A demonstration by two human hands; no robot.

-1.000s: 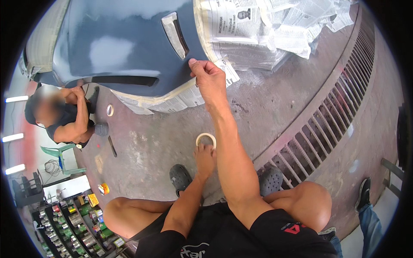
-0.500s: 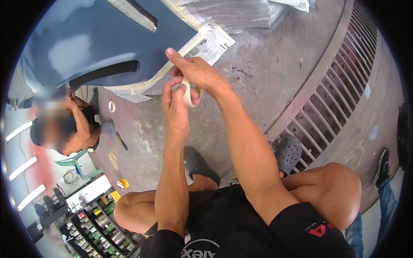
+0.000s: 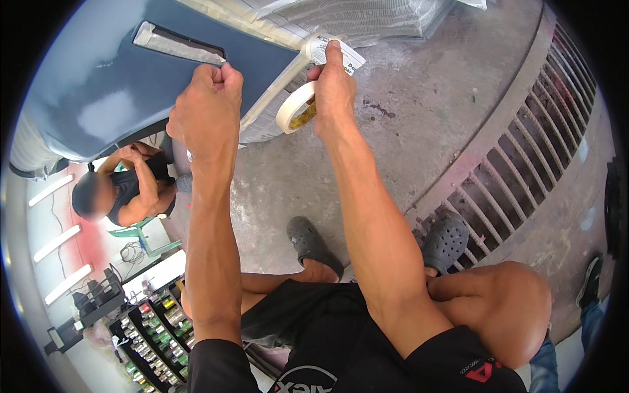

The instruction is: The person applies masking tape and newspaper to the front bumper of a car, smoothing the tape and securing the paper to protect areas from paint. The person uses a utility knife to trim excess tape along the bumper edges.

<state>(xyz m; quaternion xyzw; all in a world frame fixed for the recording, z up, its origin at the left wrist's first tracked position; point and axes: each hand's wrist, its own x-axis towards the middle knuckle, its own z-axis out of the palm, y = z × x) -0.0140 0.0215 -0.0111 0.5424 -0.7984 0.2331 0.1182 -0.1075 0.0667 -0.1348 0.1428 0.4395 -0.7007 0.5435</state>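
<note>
My right hand grips a roll of cream masking tape, which hangs at the left side of the palm. My right thumb points up beside a masked corner of the blue-grey panel. My left hand is closed in a pinch over that panel, thumb and forefinger together near the right end of a slot covered with a pale strip. Whatever those fingers hold is hidden. Newspaper and tape edge the panel's right side.
At the left a person in a dark top sits low by the panel. A rack of small containers stands at lower left. A barred floor grate curves along the right. Someone's jeans and shoe show at far right.
My hands were together around the tape roll and have parted. The left has moved up and left over the panel; the right has risen slightly to the right with the roll.
</note>
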